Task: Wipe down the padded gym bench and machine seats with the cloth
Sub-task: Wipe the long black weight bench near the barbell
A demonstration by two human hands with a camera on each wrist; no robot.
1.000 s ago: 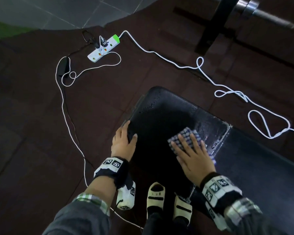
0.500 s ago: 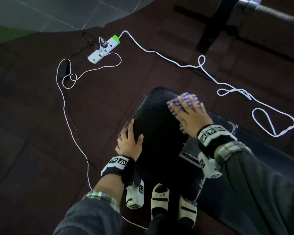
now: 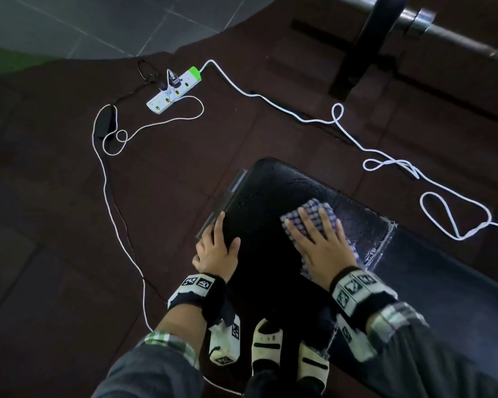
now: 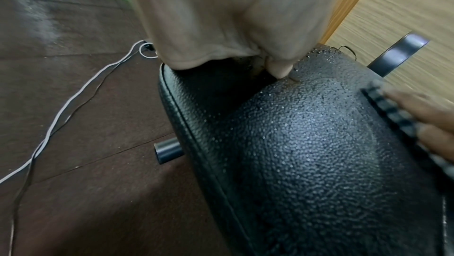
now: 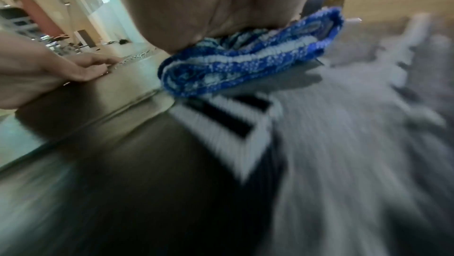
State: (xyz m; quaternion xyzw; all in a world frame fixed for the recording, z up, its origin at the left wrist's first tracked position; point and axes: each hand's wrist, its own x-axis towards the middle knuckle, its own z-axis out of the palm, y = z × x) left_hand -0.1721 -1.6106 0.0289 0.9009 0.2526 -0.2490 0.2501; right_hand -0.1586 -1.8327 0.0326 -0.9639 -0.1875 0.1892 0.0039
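Observation:
The black padded bench runs from the centre toward the lower right, its textured top close up in the left wrist view. My right hand lies flat with spread fingers on a folded blue-and-white checked cloth, pressing it onto the right side of the end pad. The right wrist view is blurred and shows the cloth under the palm. My left hand rests on the pad's left edge, thumb on top, and holds nothing.
A longer bench section continues to the right past a seam. On the dark floor lie a white power strip and looping white cables. A black rack upright stands at the back. My sandalled feet are beside the bench.
The right hand pushed the cloth out to the far end of the pad, then drew it back toward me along the right side. The left hand stayed on the pad's left edge.

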